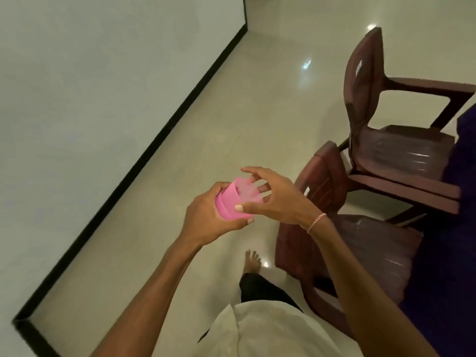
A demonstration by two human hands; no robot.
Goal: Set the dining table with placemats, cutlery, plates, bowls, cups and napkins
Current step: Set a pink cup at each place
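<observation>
Head view showed the left hand (206, 220) gripping nested pink plastic cups (230, 203), the right hand (278, 199) half-spread, pinching their rim; cups seemingly not yet placed.

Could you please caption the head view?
Left hand grips pink plastic cup, right hand pinches its rim, beside brown plastic chairs.

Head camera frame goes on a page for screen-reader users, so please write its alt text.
A person's left hand grips a pink cup in mid-air while the right hand closes thumb and fingers around its open rim. Below are a pale glossy floor and a bare foot, with two brown plastic chairs on the right.
</observation>
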